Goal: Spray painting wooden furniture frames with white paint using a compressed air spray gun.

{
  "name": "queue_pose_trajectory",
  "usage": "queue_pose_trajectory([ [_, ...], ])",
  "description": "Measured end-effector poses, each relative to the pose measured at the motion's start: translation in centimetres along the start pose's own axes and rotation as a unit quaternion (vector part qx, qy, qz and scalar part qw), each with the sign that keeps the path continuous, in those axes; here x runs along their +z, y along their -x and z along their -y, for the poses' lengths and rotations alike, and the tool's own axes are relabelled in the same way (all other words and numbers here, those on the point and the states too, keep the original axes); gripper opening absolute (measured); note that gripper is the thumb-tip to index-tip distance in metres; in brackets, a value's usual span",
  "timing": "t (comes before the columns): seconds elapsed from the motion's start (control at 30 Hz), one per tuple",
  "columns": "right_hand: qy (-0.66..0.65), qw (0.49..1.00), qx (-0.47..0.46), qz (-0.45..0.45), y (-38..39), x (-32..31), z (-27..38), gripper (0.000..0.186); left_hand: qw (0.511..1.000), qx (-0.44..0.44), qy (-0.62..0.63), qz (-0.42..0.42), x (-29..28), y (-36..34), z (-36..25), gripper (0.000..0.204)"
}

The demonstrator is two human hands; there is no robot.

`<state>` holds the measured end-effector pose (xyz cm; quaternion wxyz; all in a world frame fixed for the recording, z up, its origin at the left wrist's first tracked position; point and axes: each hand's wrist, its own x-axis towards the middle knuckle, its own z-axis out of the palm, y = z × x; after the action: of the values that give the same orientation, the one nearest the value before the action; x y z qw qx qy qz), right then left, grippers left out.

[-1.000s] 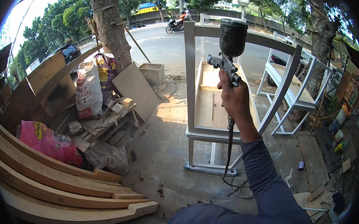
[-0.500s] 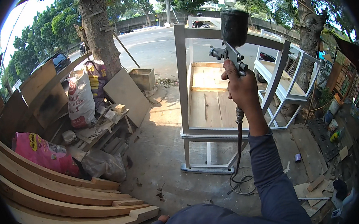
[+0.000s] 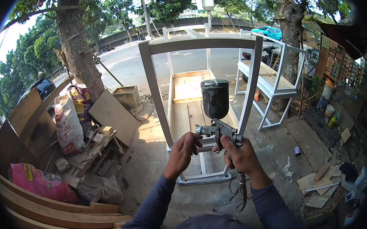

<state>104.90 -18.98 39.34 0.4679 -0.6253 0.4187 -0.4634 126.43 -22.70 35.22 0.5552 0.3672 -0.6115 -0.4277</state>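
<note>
My right hand (image 3: 244, 155) is closed round the handle of a metal spray gun (image 3: 222, 131), with its thumb at the back of the body. A dark, paint-stained cup (image 3: 215, 99) stands upright on top of the gun. At the front nozzle, the bent fingers of my left hand (image 3: 185, 150) are pinched against the tip. A hose (image 3: 242, 187) hangs from the handle's lower end. Just beyond my hands stands a wooden furniture frame (image 3: 204, 45), its near uprights grey and its far ones white, around bare wooden boards (image 3: 192, 114).
A second white frame (image 3: 271, 87) stands to the right, near a tree. Curved timber pieces (image 3: 58, 208), a pink sack (image 3: 39, 182) and a white sack (image 3: 68, 124) fill the left side. Wood scraps (image 3: 320, 185) lie at the lower right. A road (image 3: 124, 63) runs behind.
The spray gun has come down and nearer in my right hand, out of its raised position. My left hand has risen from the lower edge to the nozzle. The view has shifted right.
</note>
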Motion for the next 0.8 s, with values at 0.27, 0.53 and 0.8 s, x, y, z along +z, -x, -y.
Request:
queue_pose_trajectory([
  [0.27,0.019,0.999,-0.022,-0.021,2.1,-6.0,0.0,0.046,0.976,-0.102,-0.102,0.165,3.5,-5.7,-1.3,0.064],
  [0.53,0.184,0.978,-0.094,-0.040,2.7,-9.0,-2.0,0.037,0.873,-0.318,-0.030,0.368,4.9,-11.2,0.4,0.034],
  [0.8,0.165,0.924,-0.121,-0.322,-4.8,-16.0,4.6,0.046,0.947,-0.287,0.030,0.141,6.6,-7.0,5.0,0.048],
])
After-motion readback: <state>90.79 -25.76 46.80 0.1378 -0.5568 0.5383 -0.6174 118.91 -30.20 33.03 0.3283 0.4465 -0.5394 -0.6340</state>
